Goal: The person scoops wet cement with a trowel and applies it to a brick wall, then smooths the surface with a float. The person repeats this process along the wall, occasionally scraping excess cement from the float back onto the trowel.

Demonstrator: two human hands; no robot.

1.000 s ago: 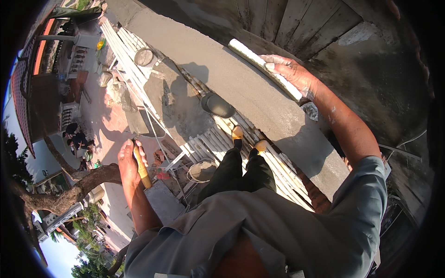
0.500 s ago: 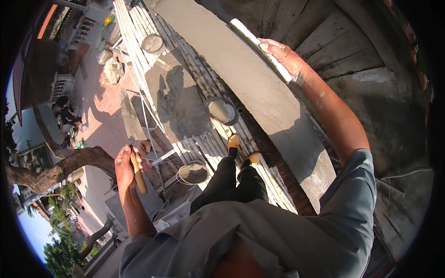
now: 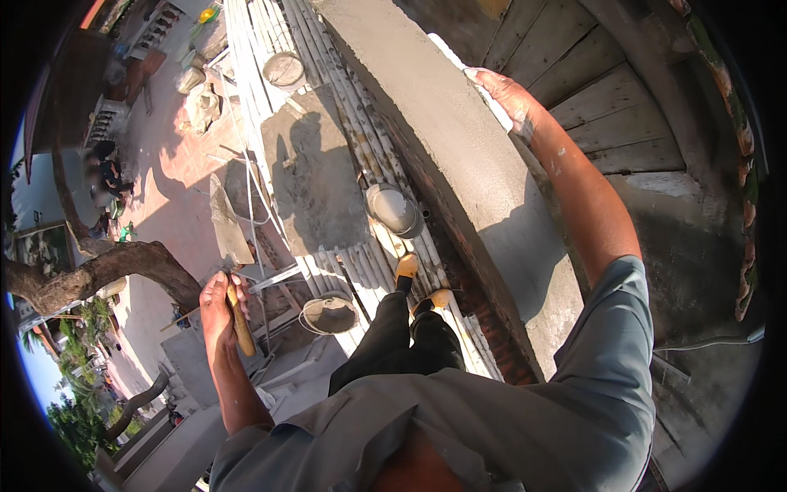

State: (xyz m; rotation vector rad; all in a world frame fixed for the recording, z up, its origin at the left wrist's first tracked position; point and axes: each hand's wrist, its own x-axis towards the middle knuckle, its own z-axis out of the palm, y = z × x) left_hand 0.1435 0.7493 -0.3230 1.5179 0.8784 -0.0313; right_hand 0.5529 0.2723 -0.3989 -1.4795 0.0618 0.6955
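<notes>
In my left hand [image 3: 220,310] is a trowel, its wooden handle [image 3: 241,321] in my closed fingers and its pointed grey blade [image 3: 229,225] extending away from me. My right hand [image 3: 507,97] grips a long flat white bar [image 3: 471,79], perhaps a float or straightedge, seen nearly edge-on. That bar lies along the right edge of a long ledge [image 3: 459,148] coated in smooth grey mortar. My fingers cover part of it, so its underside and exact contact with the mortar are hidden.
I stand on bamboo poles [image 3: 370,266]. A mortar-smeared board [image 3: 316,176] lies on them, with buckets [image 3: 393,211] [image 3: 328,314] [image 3: 284,71] nearby. Left are a tree branch [image 3: 123,283], a sunlit courtyard far below and a seated person [image 3: 111,179]. Wooden planks [image 3: 611,107] lie beyond the ledge.
The white bar has turned more edge-on and sits closer along the ledge's right edge. The whole view has shifted slightly. Both hands keep their holds.
</notes>
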